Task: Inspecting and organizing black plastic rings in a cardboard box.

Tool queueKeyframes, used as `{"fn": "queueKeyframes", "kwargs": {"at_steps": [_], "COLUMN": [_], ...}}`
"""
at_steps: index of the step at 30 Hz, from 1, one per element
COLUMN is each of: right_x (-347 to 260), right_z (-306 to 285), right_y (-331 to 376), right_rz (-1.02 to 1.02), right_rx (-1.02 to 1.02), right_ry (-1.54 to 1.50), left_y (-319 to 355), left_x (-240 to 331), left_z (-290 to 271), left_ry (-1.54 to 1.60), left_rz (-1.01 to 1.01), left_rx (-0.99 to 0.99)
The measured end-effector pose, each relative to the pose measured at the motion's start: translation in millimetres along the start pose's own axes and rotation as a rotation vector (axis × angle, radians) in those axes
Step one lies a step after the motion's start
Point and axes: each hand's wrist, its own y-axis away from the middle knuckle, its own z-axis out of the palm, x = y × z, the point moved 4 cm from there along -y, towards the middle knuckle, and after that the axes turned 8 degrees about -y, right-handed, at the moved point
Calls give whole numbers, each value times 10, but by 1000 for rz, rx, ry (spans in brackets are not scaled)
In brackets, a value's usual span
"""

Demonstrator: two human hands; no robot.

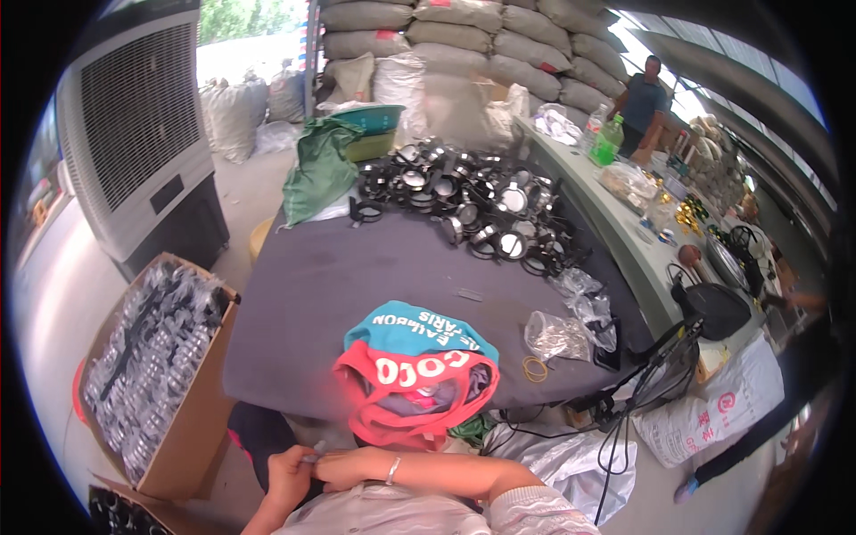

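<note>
Hands (308, 465) pinch small clear packet (314, 454) (contents unclear)

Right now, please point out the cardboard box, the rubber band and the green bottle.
cardboard box (194, 419), head view, on its bare brown side wall.
rubber band (535, 369), head view, on the ring's edge, lying on the grey table.
green bottle (607, 143), head view, on its body.

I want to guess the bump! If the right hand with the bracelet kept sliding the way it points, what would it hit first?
The right hand points toward the person's left, and the left hand is right there, both pinching a small silvery piece. Past that sits the open cardboard box, though depth is hard to judge.
</note>
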Motion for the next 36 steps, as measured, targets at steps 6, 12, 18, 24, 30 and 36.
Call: {"fn": "queueKeyframes", "kwargs": {"at_steps": [6,12,18,24,30,36], "right_x": [-5,329,-118,-12,333,333], "right_z": [26,194,-130,22,395,276], "right_y": [23,-44,49,-62,-192,-103], "right_rz": [90,83,-5,-1,34,62], "right_rx": [-109,179,372,415,437,274], "right_ry": [-85,22,449,413,473,550], "left_y": [132,56,77,136,235,-58], "left_x": [63,137,-223,-7,203,-290], "left_z": [58,-44,-711,-408,225,107], "left_ry": [40,-75,-370,-203,9,-358], "left_rz": [-58,262,-19,210,358,235], "left_rx": [-62,-90,266,331,-33,-26]}}
